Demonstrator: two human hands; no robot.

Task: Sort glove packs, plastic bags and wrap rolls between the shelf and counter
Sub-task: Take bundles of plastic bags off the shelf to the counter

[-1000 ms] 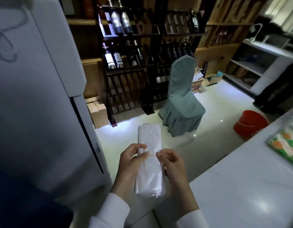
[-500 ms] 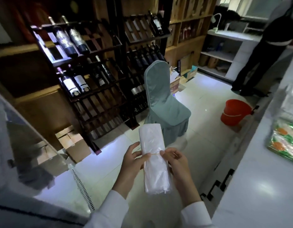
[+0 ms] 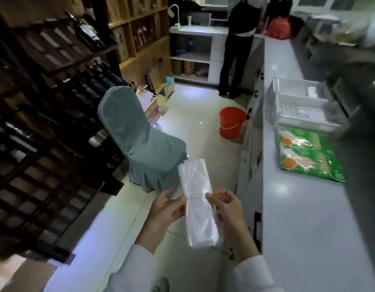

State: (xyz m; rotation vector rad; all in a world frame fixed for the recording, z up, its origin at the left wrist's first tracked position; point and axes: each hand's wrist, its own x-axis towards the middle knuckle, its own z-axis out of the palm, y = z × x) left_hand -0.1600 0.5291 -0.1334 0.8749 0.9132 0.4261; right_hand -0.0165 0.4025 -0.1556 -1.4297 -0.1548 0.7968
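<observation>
A bundle of clear plastic bags [image 3: 198, 209], bound in the middle by a thin rubber band, is held upright in front of me over the floor. My left hand [image 3: 166, 208] holds its left side with the fingers curled round it. My right hand [image 3: 226, 207] grips the right side and pinches at the band. On the white counter [image 3: 304, 228] to the right lie green glove packs [image 3: 308, 157] and, behind them, a clear plastic tray [image 3: 296, 106] with pale items inside.
A grey-green covered chair [image 3: 140, 140] stands just ahead on the left. A dark wine rack [image 3: 45, 112] fills the left side. A red bucket [image 3: 230, 123] sits on the floor by the counter. A person in dark clothes [image 3: 237, 49] stands at the far end.
My view has swung right, from a grey cabinet past the wine rack to the counter. Both hands have kept the same hold on the bag bundle.
</observation>
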